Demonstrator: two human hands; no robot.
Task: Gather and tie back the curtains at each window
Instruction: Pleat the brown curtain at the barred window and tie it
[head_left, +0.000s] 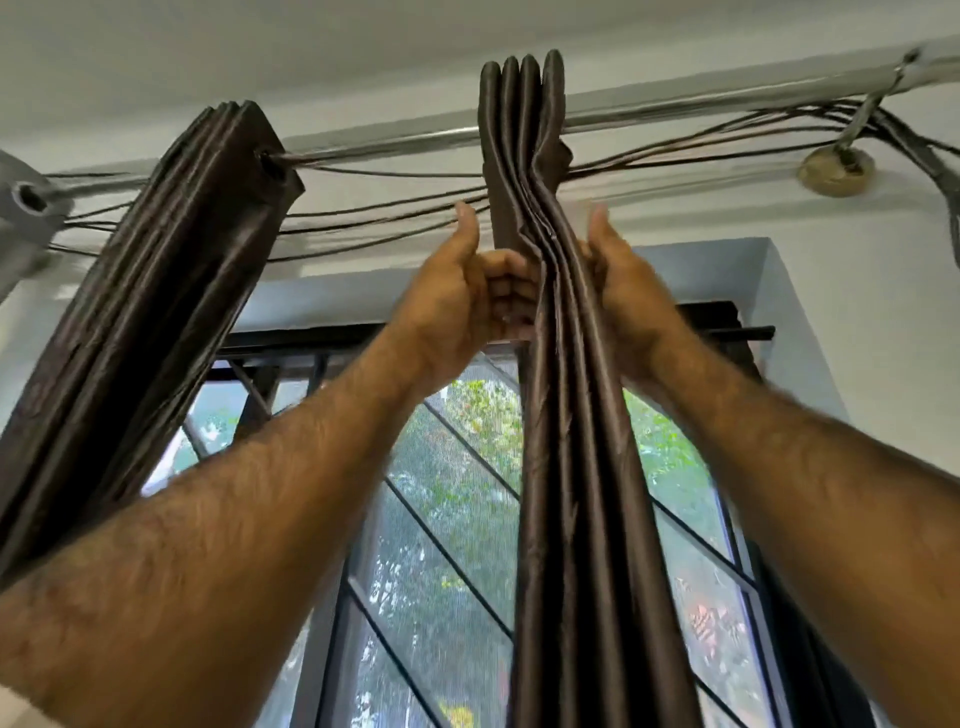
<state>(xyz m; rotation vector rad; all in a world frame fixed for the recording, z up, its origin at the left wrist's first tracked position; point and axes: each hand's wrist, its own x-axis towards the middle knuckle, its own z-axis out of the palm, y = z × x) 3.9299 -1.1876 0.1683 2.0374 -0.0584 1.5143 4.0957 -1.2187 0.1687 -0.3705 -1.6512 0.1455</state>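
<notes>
- Head view, looking up: a dark brown curtain (576, 415) hangs bunched into tight vertical folds from the rod (405, 139), in front of the middle of the window (447, 499); its top folds stand up above the rod, and the cloth falls straight down out of the bottom of the picture
- left hand (467, 296) holds the bunch from its left side, just below the rod; the fingers are curled against the folds and the thumb points upward, so the grip is closed on the cloth
- right hand (618, 280) presses the same bunch from its right side at about the same height; thumb up, palm toward the folds; its fingers are hidden behind the cloth, so I cannot tell how far that grip is closed
- both bare forearms reach up from the lower corners, and the curtain is squeezed between the two hands
- a second curtain (150, 312) of the same brown cloth hangs gathered on the rod at the left, well apart from the first, slanting toward the lower left corner; the rod passes through its eyelet
- several thin dark cables (395, 208) run along the wall just below the rod, behind both curtains; they meet in a bundle at the upper right near a round wall fitting (835, 170)
- the window has a dark frame with slanted bars; green leaves show through the glass
- a white ceiling (260, 47) lies above the rod
</notes>
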